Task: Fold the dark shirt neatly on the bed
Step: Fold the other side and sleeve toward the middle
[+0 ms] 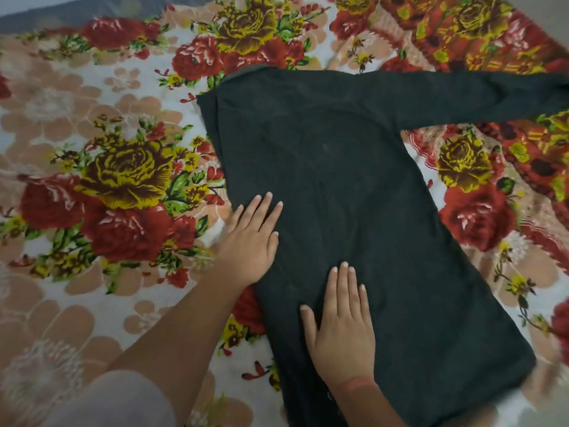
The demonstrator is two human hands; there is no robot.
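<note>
The dark shirt (354,186) lies flat on the bed, its body running from upper left to lower right. Its left side is folded in, giving a straight left edge. One long sleeve (480,97) stretches out to the right edge of the view. My left hand (251,238) rests flat, fingers apart, across the shirt's left edge, partly on the bedcover. My right hand (341,325) lies flat on the lower part of the shirt, fingers spread. Neither hand holds any cloth.
A flowered bedcover (101,180) with red and yellow roses spreads under everything. It is bunched in folds at the upper right (462,32). A dark strip at the far upper left (61,13) marks the bed's edge.
</note>
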